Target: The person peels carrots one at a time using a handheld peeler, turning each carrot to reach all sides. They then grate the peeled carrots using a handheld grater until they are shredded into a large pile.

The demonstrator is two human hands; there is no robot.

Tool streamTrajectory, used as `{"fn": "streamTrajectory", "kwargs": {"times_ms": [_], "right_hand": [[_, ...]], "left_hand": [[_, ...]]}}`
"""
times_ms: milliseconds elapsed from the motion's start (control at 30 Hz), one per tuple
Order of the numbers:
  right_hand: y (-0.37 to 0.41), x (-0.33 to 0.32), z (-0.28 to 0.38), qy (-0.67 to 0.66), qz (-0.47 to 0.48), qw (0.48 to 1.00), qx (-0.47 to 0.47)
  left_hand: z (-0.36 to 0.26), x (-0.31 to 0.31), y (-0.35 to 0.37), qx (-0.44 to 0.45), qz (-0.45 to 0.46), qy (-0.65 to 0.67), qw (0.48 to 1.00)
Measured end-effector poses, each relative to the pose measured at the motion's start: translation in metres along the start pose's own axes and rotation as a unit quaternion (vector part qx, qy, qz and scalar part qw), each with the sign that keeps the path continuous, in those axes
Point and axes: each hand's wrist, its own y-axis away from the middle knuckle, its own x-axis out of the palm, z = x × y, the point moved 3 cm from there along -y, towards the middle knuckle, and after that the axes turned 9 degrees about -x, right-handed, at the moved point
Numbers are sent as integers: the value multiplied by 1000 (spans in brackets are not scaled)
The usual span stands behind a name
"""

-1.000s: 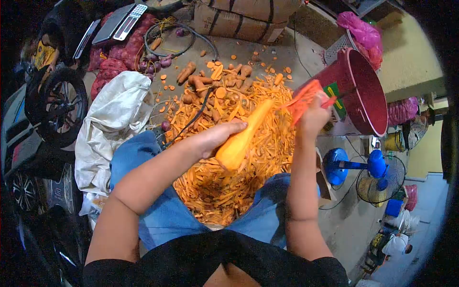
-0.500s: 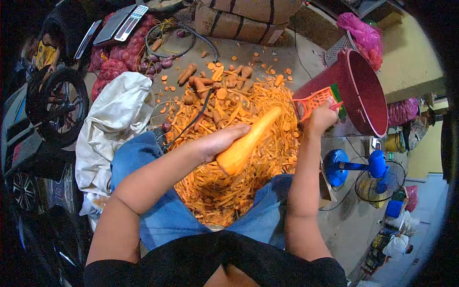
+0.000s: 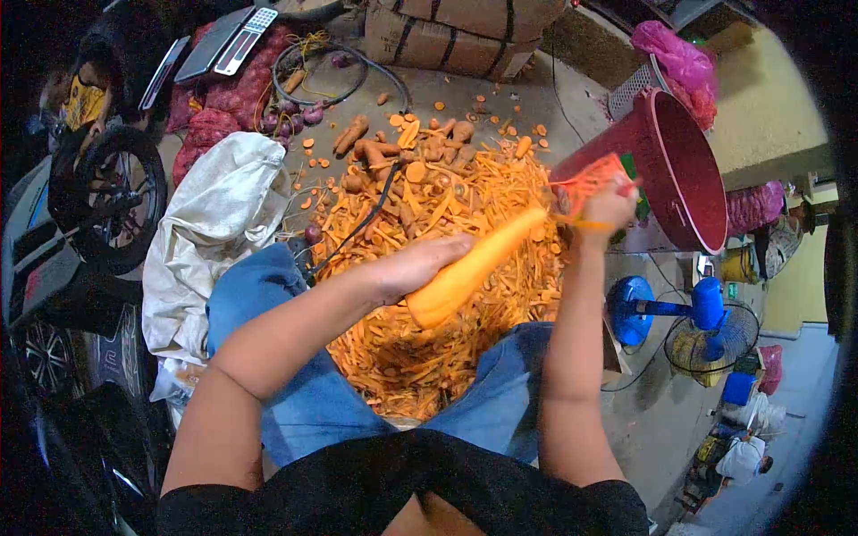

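While the carrot (image 3: 483,266) is gripped above the peel heap (image 3: 393,344) by the left hand (image 3: 422,268), its tip is slanted toward the right hand (image 3: 607,207), closed round a red tool (image 3: 588,182).

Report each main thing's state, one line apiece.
Large orange carrot: visible side peeled, in left hand
Red-orange plastic peeler: in right hand
Brownish-orange whole carrots: unpeeled
Dark-red plastic bucket: uncovered
White fabric sack: crumpled
Blue caged fan: running or not, unclear

Carrot (image 3: 474,272) tip's swung closer to the right hand (image 3: 609,205) now, plus an orange peel strip (image 3: 583,223) showed up there.
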Motion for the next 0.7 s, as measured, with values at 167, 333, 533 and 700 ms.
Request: {"fn": "streamTrajectory", "kwargs": {"times_ms": [167,333,533,700], "right_hand": [[-10,-12,-22,-97,-19,991,85],[12,-10,60,187,213,925,-252],[39,5,41,-184,375,905,77],[80,22,43,-396,428,761,285]], "left_hand": [[-9,-7,5,-18,-8,40,999],[-11,-29,-3,-5,-129,-173,976],[-18,-37,-1,-31,-205,-354,912],[-22,-38,-6,36,-233,-352,906]]}}
